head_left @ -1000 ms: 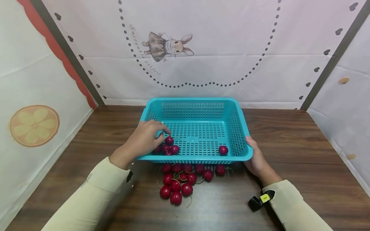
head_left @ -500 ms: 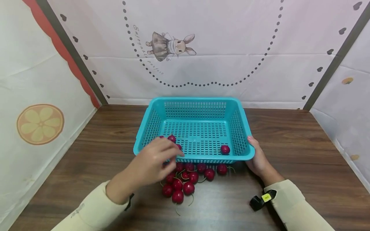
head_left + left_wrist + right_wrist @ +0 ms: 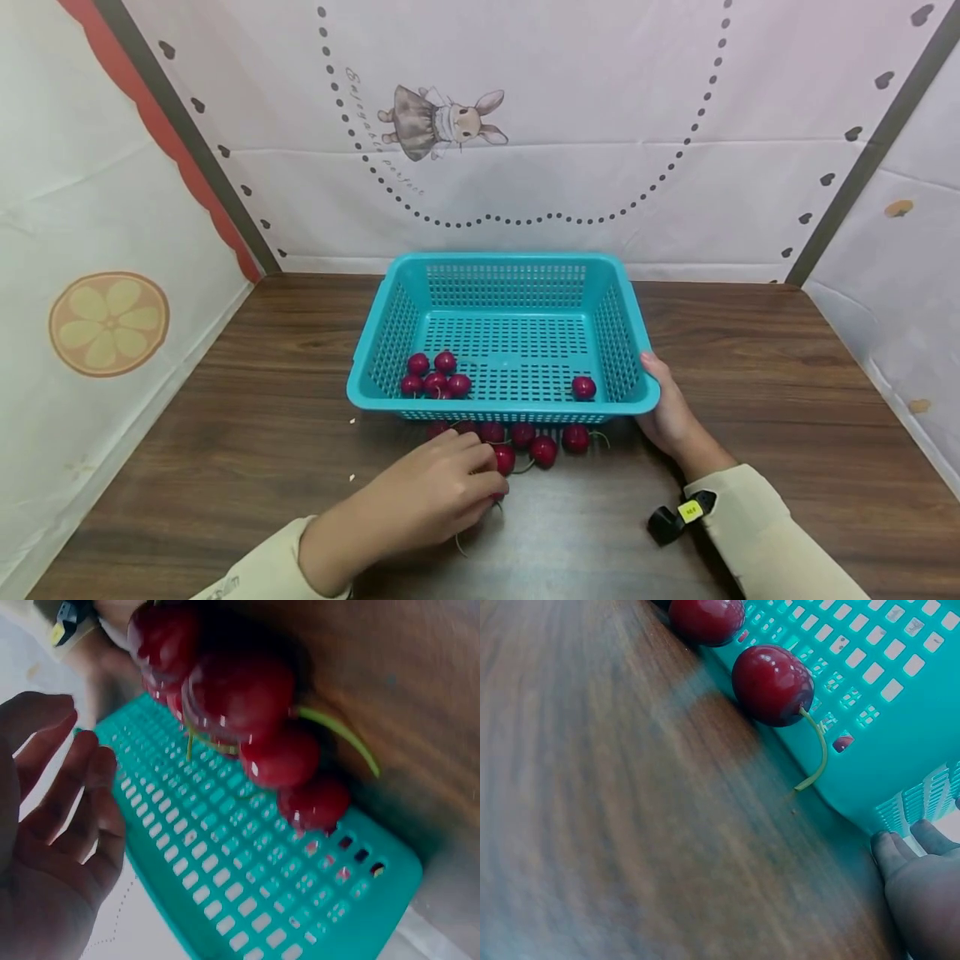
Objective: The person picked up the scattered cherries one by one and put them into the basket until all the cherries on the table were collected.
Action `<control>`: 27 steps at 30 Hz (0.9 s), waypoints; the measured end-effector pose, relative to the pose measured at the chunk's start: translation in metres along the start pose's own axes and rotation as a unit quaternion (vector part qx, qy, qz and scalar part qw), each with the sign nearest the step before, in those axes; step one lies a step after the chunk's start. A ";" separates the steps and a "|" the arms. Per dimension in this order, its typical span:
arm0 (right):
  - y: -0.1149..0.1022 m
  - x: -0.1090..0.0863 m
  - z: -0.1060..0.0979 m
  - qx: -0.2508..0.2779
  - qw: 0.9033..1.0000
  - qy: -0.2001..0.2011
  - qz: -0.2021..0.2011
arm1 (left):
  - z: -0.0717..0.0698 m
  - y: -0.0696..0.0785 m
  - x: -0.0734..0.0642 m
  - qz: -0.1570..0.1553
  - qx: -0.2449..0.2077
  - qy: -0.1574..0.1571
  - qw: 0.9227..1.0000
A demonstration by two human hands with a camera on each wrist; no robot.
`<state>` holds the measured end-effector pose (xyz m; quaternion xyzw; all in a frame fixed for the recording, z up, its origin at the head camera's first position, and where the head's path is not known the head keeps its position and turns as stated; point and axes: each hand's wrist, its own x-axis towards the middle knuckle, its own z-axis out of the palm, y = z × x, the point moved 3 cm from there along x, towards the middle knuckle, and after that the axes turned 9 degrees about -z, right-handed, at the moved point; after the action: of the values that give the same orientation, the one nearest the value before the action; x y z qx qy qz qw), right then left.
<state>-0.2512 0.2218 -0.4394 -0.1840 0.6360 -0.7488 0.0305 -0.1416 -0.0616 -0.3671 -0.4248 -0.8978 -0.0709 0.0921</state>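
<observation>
A blue plastic basket (image 3: 480, 407) stands on the table, with several cherries (image 3: 436, 383) in its front left corner and a single cherry (image 3: 583, 387) near the front right. In front of it lie several stemmed cherries (image 3: 543, 451), partly covered by my left hand (image 3: 423, 492). In the left wrist view that hand's fingers are loosely bent, with a gap to the thumb and nothing held; cherries (image 3: 238, 694) lie just beside them. My right hand (image 3: 671, 421) grips the basket's front right corner, thumb at the rim. Its fingers (image 3: 892, 853) touch the basket's side in the right wrist view.
The brown wooden table (image 3: 750, 375) extends on both sides of the basket. Printed white cloth walls (image 3: 570, 100) close off the back and sides. Two small white specks lie left of the cherries. A black strap device (image 3: 667, 527) is at the right wrist.
My left hand has moved out of the basket, toward me and down over the cherries on the table, uncovering the cherries in the basket's left corner. My right hand keeps its grip on the basket.
</observation>
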 end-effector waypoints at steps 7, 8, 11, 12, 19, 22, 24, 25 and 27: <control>0.000 0.001 0.002 -0.002 1.000 0.002 0.005 | 0.013 0.001 0.002 -0.022 0.025 -0.057 0.998; 0.000 0.001 0.002 -0.003 1.000 0.002 0.006 | 0.015 0.000 0.002 -0.024 0.028 -0.062 0.997; -0.001 0.000 0.002 -0.008 1.000 0.002 0.009 | 0.019 0.000 0.005 -0.026 0.038 -0.074 0.996; -0.001 0.000 0.001 -0.009 1.000 0.003 0.008 | 0.021 0.000 0.006 -0.027 0.042 -0.078 0.996; -0.001 -0.002 0.001 -0.005 1.000 0.004 0.004 | 0.028 0.002 0.011 -0.030 0.056 -0.095 0.993; -0.001 -0.003 0.002 -0.005 1.000 -0.002 0.009 | 0.031 0.003 0.011 -0.028 0.057 -0.094 0.994; 0.000 -0.003 0.001 -0.006 1.000 -0.004 0.009 | 0.032 0.003 0.011 -0.025 0.060 -0.087 0.994; 0.000 -0.002 0.001 -0.008 1.000 -0.004 0.010 | 0.032 0.003 0.012 -0.023 0.061 -0.083 0.994; -0.001 -0.002 0.000 -0.009 1.000 -0.002 0.008 | 0.033 0.004 0.013 -0.020 0.060 -0.076 0.995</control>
<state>-0.2488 0.2228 -0.4394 -0.1808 0.6444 -0.7421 0.0363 -0.1504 -0.0423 -0.3958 -0.4050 -0.9130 0.0138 0.0475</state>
